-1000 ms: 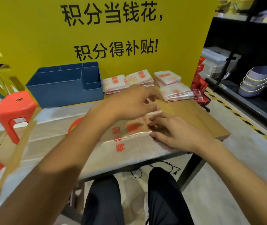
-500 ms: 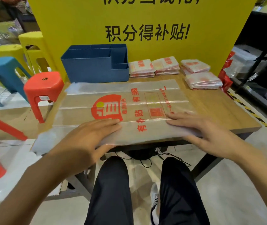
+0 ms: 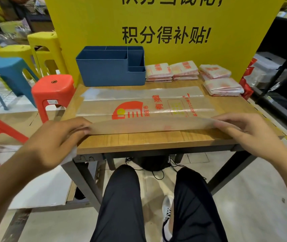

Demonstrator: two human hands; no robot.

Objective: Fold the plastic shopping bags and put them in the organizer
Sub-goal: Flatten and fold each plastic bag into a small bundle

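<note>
head view: a clear plastic shopping bag [image 3: 144, 103] lies flat across the wooden surface [image 3: 156, 142], in front of the blue organizer [image 3: 111, 67]. the left hand [image 3: 55, 137] and right hand [image 3: 244, 130] each pinch its near edge, lifted to fold away. the film looks light, limp and slippery; holding both near ends should keep the crease straight. folded bags [image 3: 184, 70] sit behind.

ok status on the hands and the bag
Left hand and right hand both pinching the bag's near edge. Plastic bag flat on table, near edge lifted. Blue organizer unobstructed.
</note>
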